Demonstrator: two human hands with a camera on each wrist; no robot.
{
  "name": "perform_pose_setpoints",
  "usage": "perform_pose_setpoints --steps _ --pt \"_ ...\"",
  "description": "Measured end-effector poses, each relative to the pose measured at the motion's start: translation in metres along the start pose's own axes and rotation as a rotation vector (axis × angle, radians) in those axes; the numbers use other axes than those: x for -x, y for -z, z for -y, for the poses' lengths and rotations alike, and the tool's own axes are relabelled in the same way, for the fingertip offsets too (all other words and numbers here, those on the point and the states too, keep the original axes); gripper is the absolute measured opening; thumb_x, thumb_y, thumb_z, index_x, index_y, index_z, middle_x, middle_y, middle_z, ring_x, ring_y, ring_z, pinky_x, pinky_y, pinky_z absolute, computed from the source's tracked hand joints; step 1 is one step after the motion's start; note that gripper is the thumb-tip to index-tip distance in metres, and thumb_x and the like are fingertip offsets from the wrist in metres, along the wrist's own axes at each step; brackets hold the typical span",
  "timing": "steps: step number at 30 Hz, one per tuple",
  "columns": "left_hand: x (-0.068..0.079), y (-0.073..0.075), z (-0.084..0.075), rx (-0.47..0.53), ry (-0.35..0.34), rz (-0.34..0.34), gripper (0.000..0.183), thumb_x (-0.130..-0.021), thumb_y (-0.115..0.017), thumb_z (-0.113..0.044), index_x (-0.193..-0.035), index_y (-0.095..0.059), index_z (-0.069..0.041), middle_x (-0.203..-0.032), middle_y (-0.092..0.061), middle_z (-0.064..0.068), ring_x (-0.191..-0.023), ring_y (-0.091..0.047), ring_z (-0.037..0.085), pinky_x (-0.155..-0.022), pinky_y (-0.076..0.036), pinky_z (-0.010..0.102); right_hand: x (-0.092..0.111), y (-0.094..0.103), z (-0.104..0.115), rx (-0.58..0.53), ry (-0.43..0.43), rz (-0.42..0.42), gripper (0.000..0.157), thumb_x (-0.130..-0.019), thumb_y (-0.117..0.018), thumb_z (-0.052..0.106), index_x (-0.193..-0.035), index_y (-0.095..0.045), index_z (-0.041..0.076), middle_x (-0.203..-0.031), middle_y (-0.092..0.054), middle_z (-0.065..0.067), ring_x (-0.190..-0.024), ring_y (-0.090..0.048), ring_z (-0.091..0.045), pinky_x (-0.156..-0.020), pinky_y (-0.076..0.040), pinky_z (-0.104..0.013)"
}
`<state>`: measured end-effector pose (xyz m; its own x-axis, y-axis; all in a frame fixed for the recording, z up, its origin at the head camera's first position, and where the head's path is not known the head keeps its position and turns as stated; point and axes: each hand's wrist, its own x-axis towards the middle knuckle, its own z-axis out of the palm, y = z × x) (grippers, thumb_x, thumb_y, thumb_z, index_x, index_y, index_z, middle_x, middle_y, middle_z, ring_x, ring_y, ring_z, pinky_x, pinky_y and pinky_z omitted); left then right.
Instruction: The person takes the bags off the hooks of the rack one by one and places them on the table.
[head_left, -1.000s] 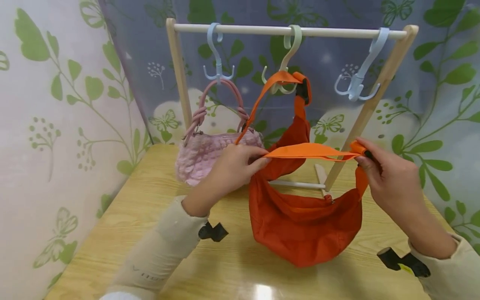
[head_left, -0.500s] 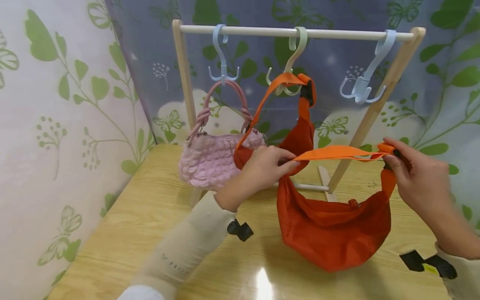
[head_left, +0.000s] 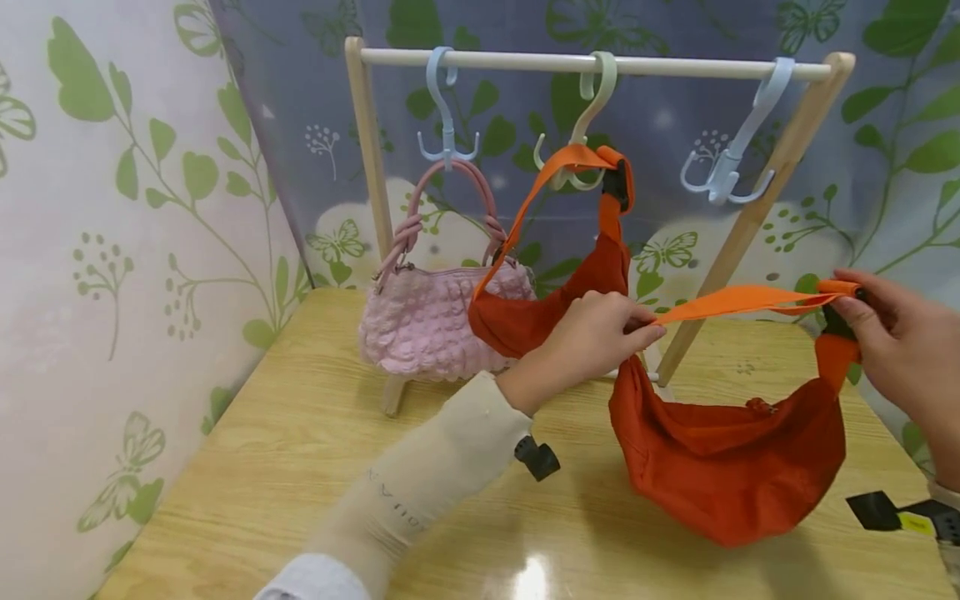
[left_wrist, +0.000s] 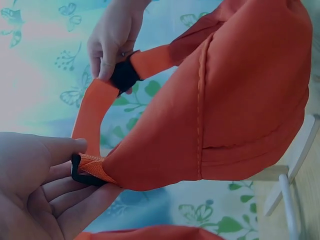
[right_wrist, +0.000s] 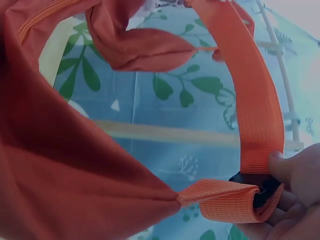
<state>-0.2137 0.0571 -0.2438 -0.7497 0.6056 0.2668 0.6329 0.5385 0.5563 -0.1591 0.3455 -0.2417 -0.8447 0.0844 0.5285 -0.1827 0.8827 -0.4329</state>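
Note:
An orange-red shoulder bag (head_left: 731,467) hangs from its bright orange strap (head_left: 738,302), held up between both hands in front of the rack. My left hand (head_left: 600,329) pinches the strap's left end, by a black ring (left_wrist: 82,172) in the left wrist view. At the other end, my right hand (head_left: 903,333) grips the strap beside its black buckle (right_wrist: 255,181). Behind, a second orange-red bag (head_left: 525,321) hangs by its strap from the green hook (head_left: 592,108). A fluffy pink handbag (head_left: 431,321) hangs by its handles from the left blue hook (head_left: 447,133).
A wooden rack (head_left: 369,150) with a white top rail (head_left: 517,60) stands on the wood-grain table (head_left: 247,467). The right blue hook (head_left: 731,158) carries no bag. A leaf-patterned cloth (head_left: 150,208) covers the walls around.
Both hands have carried the front orange-red bag to the right, towards the rack's right end. In the head view, the hung orange-red bag is now less covered by the left hand.

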Motion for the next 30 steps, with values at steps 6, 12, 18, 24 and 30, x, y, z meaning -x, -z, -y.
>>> perform_pose_setpoints --steps 6,12,18,24,30 --pt "-0.014 -0.015 -0.007 -0.019 0.041 0.026 0.023 -0.098 -0.059 -0.033 -0.103 -0.076 -0.018 -0.064 -0.060 -0.009 -0.045 -0.042 0.008 -0.044 -0.030 0.017 -0.002 0.001 -0.016 -0.014 -0.089 0.035 0.046 -0.107 -0.033 0.021 -0.146 -0.038 -0.003 -0.119 -0.051 -0.035 -0.057 -0.034 0.007 -0.044 -0.034 -0.016" --pt "-0.027 -0.033 -0.009 -0.103 0.089 0.044 0.023 -0.099 -0.056 -0.036 -0.096 -0.074 -0.021 -0.065 -0.058 -0.007 -0.047 -0.044 0.007 -0.047 -0.034 0.018 -0.004 0.001 -0.025 -0.002 -0.110 0.043 0.044 -0.107 -0.034 0.017 -0.140 -0.041 -0.011 -0.104 -0.054 -0.027 -0.054 -0.035 0.003 -0.043 -0.034 -0.017" --pt "-0.035 -0.050 -0.007 -0.040 0.097 0.076 0.035 -0.100 -0.054 -0.035 -0.071 -0.066 -0.018 -0.064 -0.055 -0.007 -0.046 -0.047 0.007 -0.045 -0.038 0.018 -0.003 0.003 -0.035 0.006 -0.083 0.020 0.040 -0.106 -0.039 0.013 -0.130 -0.048 -0.017 -0.072 -0.045 0.008 -0.046 -0.032 -0.008 -0.041 -0.029 -0.022" --pt "-0.038 -0.065 -0.003 -0.012 0.104 0.121 0.046 -0.100 -0.054 -0.034 -0.059 -0.057 -0.015 -0.051 -0.044 -0.004 -0.043 -0.041 0.007 -0.044 -0.036 0.018 0.001 -0.001 -0.047 0.078 -0.100 0.103 0.042 -0.106 -0.038 0.015 -0.128 -0.046 -0.020 -0.076 -0.051 -0.026 -0.047 -0.032 -0.012 -0.043 -0.029 -0.026" --pt "-0.040 -0.078 0.003 -0.076 0.093 0.147 0.047 -0.101 -0.054 -0.033 -0.057 -0.049 -0.015 -0.050 -0.036 -0.004 -0.042 -0.034 0.007 -0.043 -0.030 0.018 0.004 -0.008 -0.059 0.160 -0.137 0.209 0.044 -0.107 -0.037 0.020 -0.129 -0.045 -0.018 -0.077 -0.051 -0.023 -0.052 -0.037 -0.023 -0.044 -0.032 -0.030"
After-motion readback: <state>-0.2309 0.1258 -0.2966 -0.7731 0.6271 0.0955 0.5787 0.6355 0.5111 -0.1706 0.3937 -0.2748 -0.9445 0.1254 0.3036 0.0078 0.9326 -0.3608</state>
